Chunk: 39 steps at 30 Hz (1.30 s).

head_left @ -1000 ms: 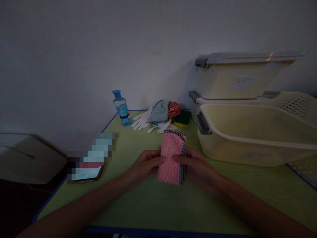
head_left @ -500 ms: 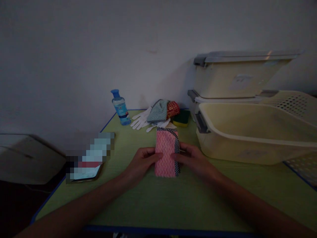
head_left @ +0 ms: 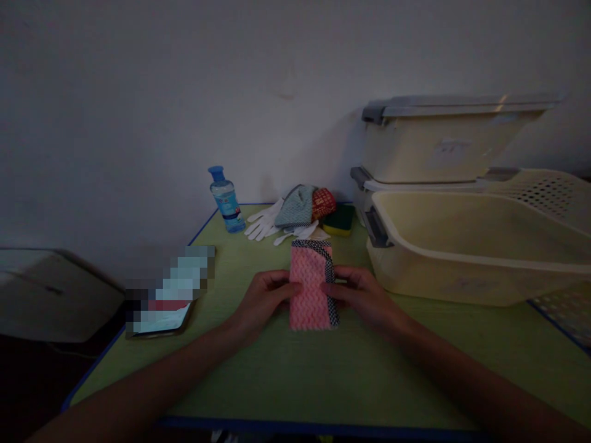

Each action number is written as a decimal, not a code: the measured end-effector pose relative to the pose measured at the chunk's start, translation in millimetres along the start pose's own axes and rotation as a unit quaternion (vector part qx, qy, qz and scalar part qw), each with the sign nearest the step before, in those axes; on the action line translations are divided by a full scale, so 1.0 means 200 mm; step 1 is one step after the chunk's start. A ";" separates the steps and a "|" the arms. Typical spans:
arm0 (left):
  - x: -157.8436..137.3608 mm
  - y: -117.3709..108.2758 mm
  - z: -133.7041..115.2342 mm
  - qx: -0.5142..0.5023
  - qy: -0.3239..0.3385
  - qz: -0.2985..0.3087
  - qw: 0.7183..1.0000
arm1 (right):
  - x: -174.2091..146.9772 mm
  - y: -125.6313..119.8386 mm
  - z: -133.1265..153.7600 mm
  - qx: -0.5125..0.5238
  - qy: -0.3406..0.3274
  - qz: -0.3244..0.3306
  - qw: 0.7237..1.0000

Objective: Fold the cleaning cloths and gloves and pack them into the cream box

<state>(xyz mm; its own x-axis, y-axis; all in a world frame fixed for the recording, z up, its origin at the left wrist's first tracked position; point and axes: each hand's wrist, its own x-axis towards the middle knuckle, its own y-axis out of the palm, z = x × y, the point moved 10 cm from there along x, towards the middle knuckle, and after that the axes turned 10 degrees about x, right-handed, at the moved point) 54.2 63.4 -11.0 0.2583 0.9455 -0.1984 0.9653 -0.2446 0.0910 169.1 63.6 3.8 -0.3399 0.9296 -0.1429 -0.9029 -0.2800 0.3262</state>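
Observation:
A folded pink cleaning cloth point(head_left: 308, 292) with a black-and-white checked border is held over the middle of the green table point(head_left: 277, 381). My left hand point(head_left: 265, 298) grips its left edge, thumb on the front face and fingers behind. On the opposite edge, along the checked trim, my right hand point(head_left: 362, 295) pinches it the same way. The fingers behind the cloth are partly hidden. Past its top edge lie white gloves point(head_left: 265, 221), a grey-blue cloth point(head_left: 295, 208), a red patterned cloth point(head_left: 323, 203) and a green-and-yellow sponge point(head_left: 339, 220).
A blue bottle point(head_left: 227, 203) stands at the back left. Left of my arm lies a phone point(head_left: 170, 320), its screen blurred out. To the right sit an uncovered cream bin point(head_left: 438, 277) and a lidded bin point(head_left: 415, 147) behind it. A wall rises behind the table.
The cloth and both hands stay almost in place; the cloth's right edge, with the checked border, has shifted very slightly to the right. The view has moved a touch.

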 end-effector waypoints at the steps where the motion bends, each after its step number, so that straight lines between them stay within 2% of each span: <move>1: 0.00 0.00 -0.01 0.000 0.007 -0.006 1.000 | 0.00 0.00 0.00 0.005 -0.004 -0.002 1.000; 14: 0.00 0.00 -0.05 -0.040 0.060 -0.016 0.997 | 0.02 0.00 -0.02 0.072 -0.050 0.000 0.996; 21: 0.00 -0.03 -0.04 -0.071 0.057 -0.049 0.995 | 0.00 0.02 0.01 0.077 -0.077 0.006 0.994; 26: 0.00 -0.02 -0.04 -0.073 0.060 -0.032 0.995 | -0.01 0.04 0.04 0.085 -0.099 0.029 0.991; 30: 0.00 -0.01 -0.04 -0.039 0.058 -0.019 0.997 | -0.02 0.03 0.11 0.051 -0.174 0.048 0.982; 34: 0.02 -0.01 -0.02 -0.010 0.036 -0.017 0.999 | -0.05 0.03 0.21 -0.043 -0.267 0.047 0.962; 39: 0.03 0.02 0.02 -0.010 0.011 0.030 0.999 | -0.11 0.04 0.28 -0.136 -0.337 0.027 0.931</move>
<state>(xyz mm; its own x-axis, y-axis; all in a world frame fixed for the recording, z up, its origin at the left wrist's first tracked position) 60.4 67.9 -16.1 0.3137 0.9340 -0.1711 0.9474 -0.2959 0.1218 183.8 53.9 62.2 -0.2267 0.8265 0.5153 -0.9538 -0.2954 0.0542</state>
